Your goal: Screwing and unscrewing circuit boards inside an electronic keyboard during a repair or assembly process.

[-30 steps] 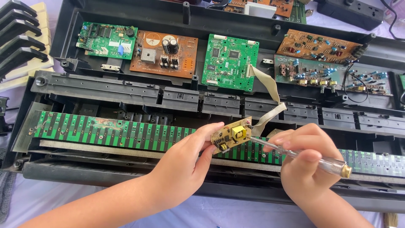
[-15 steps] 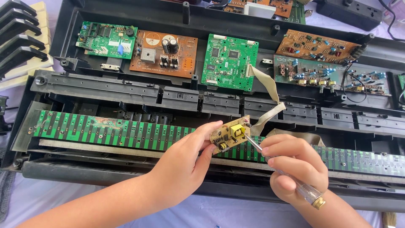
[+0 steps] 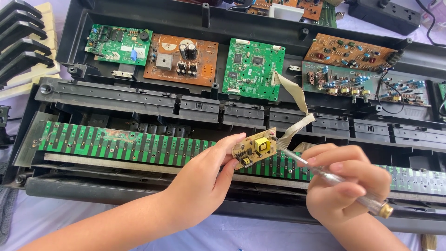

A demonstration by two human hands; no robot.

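My left hand [image 3: 204, 179] pinches a small tan circuit board [image 3: 254, 148] with a yellow part on it, tilted above the long green striped contact board [image 3: 125, 144] of an opened keyboard case. My right hand [image 3: 344, 188] grips a screwdriver [image 3: 357, 195] with a clear handle and brass end cap. Its metal tip touches the small board's right edge. A grey ribbon cable [image 3: 295, 116] runs from the small board up to a green square circuit board [image 3: 253, 69].
Inside the black case [image 3: 116, 100] lie another green board [image 3: 118, 45] at the left, a brown board [image 3: 181, 58] with capacitors, and brown and green boards [image 3: 353, 60] at the right. Loose black and cream keys [image 3: 23, 46] sit at the far left.
My right hand has turned the screwdriver, swinging its handle down and back out to the right, while the tip stays at the small board. The left hand has kept the board still.
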